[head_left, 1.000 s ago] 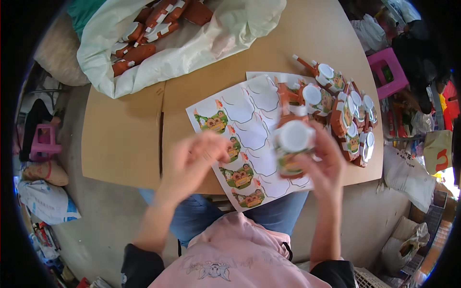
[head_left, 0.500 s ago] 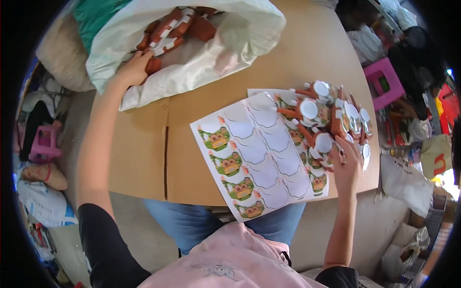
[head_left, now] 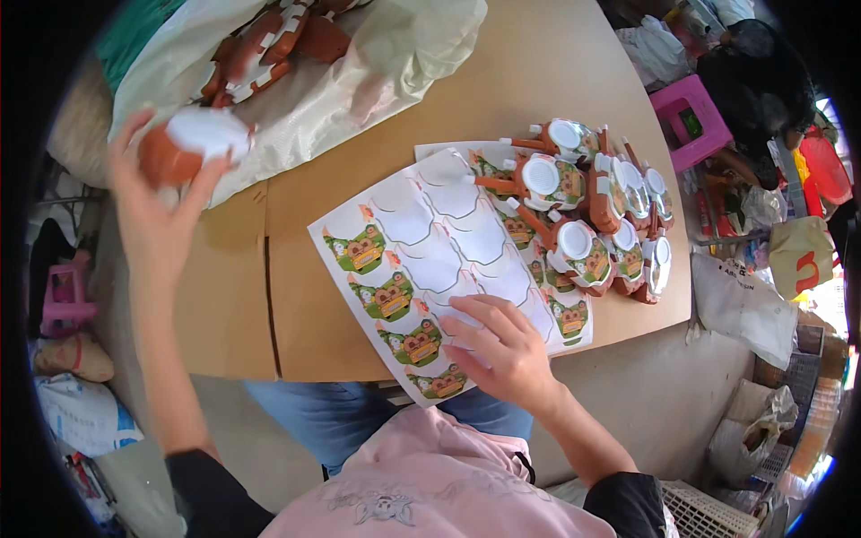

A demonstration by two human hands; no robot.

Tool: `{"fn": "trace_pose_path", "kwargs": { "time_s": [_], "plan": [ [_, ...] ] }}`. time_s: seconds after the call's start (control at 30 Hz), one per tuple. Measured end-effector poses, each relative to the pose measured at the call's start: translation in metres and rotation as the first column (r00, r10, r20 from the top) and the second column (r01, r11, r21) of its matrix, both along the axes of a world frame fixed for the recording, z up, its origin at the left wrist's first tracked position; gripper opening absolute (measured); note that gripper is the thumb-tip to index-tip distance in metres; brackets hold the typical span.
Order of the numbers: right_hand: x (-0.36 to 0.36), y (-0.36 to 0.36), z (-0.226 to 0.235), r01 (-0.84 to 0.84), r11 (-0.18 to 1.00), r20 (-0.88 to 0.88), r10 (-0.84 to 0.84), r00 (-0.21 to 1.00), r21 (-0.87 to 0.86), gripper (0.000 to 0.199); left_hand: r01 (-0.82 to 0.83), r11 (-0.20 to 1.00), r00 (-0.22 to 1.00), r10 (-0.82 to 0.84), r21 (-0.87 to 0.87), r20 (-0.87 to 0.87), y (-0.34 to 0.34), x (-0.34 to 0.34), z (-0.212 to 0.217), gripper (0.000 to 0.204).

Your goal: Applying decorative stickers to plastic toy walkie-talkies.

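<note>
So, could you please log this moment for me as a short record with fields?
Left hand: holds a brown toy with a white cap, lifted beside the plastic bag
Right hand: fingers flat on the sticker sheet
Sticker sheet: many stickers already peeled off, a column of green-and-brown ones left along its left edge
Finished pile: stickered toys clustered at the sheet's right
Surface: cardboard tabletop

The person wears a pale pink top with dark sleeves pushed up the forearms, and blue jeans.
</note>
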State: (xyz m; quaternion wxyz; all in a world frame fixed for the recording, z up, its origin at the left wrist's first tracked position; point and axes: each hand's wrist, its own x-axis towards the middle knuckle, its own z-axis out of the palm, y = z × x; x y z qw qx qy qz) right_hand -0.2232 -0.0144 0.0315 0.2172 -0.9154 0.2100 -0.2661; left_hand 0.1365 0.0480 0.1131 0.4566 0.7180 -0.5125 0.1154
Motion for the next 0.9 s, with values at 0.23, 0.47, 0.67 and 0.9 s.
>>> {"fn": "trace_pose_path", "kwargs": {
  "time_s": [0.23, 0.47, 0.67, 0.9],
  "plan": [
    [0.0, -0.029, 0.021, 0.066, 0.996, 0.044, -0.064, 0.997, -0.054, 0.033, -0.129, 0.992, 0.971, 0.124, -0.012, -0.202, 0.101, -0.064, -0.078, 0.059],
    [-0.034, -0.114, 0.055, 0.339, 0.923, 0.047, -0.336, 0.941, -0.18, 0.033, -0.123, 0.987, 0.913, 0.152, 0.1, -0.379, 0.114, -0.127, -0.122, 0.061],
    [-0.052, -0.135, 0.075, 0.539, 0.841, 0.144, -0.528, 0.837, -0.044, 0.036, 0.002, 0.956, 0.893, 0.129, 0.292, -0.43, 0.126, -0.149, -0.099, 0.065],
    [-0.02, -0.132, 0.049, 0.301, 0.946, 0.047, -0.298, 0.953, -0.12, 0.041, 0.129, 0.95, 0.692, 0.119, 0.285, -0.712, 0.103, -0.15, -0.071, 0.055]
  ]
}}
